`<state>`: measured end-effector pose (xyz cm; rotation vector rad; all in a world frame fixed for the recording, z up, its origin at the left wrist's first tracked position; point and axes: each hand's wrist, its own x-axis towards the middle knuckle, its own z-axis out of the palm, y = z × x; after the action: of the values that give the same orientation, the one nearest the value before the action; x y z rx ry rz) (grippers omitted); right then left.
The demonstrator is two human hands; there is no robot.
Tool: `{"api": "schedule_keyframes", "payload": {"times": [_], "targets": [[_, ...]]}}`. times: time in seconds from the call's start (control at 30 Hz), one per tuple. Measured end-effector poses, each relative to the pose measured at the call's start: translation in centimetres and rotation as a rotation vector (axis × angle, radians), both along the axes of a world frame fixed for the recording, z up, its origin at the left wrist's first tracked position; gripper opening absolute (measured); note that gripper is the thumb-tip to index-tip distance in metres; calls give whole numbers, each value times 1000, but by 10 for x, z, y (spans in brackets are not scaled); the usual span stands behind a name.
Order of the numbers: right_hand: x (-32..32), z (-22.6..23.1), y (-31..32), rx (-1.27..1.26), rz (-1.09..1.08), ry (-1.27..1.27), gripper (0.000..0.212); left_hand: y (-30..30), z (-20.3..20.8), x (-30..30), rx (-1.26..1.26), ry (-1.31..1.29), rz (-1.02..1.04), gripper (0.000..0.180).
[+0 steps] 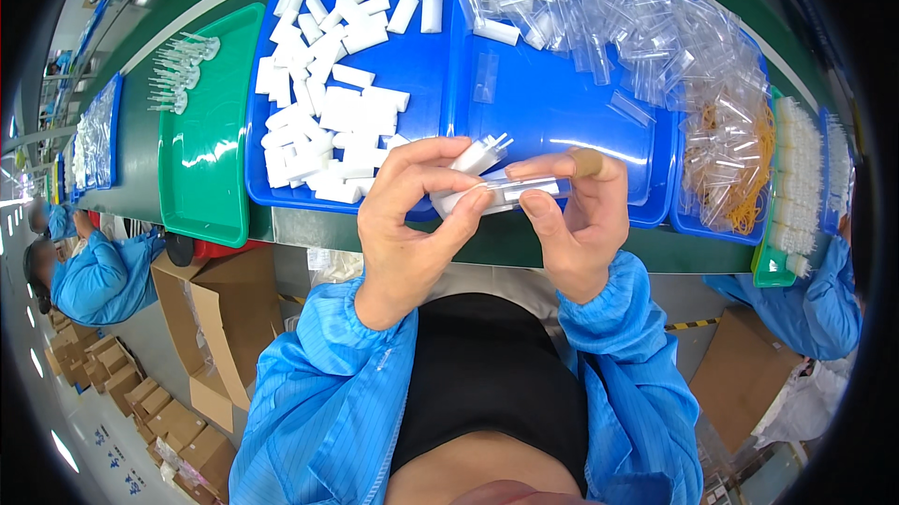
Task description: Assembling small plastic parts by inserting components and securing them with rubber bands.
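Note:
Both hands meet above the near edge of the blue trays. My left hand is closed, thumb and fingers pinching a small white block with two thin prongs. A second white piece sits lower, at the left thumb, partly covered. My right hand pinches the far end of a clear plastic sleeve between thumb and index finger; a tan wrap covers part of that index finger. The sleeve reaches from the right fingertips to the left thumb, lying over the lower white piece. How far the piece sits inside it I cannot tell.
White blocks crowd the left blue tray. Clear sleeves pile up at the back right, beside a bin of clear bags and orange rubber bands. A green tray holds prong-like parts. Co-workers sit at both sides.

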<state>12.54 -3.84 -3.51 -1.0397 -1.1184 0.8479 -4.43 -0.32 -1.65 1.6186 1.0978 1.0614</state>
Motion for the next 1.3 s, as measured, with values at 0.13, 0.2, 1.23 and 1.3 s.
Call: {"api": "schedule_keyframes", "payload": {"times": [0.13,0.2,1.23,1.3], "targets": [[4,5,4,-63,32,6,35,1,3,-1,160,96,-17,15],[7,7,8,-81,36,18,34,-1,8,-2,189,140,-26,17],[27,16,17,-222,295,46,37,-2,5,-11,-15,-194,-143,53],[28,21,16,-202,316,-2,36,3,10,-12,-337,-335,-250,68]]}}
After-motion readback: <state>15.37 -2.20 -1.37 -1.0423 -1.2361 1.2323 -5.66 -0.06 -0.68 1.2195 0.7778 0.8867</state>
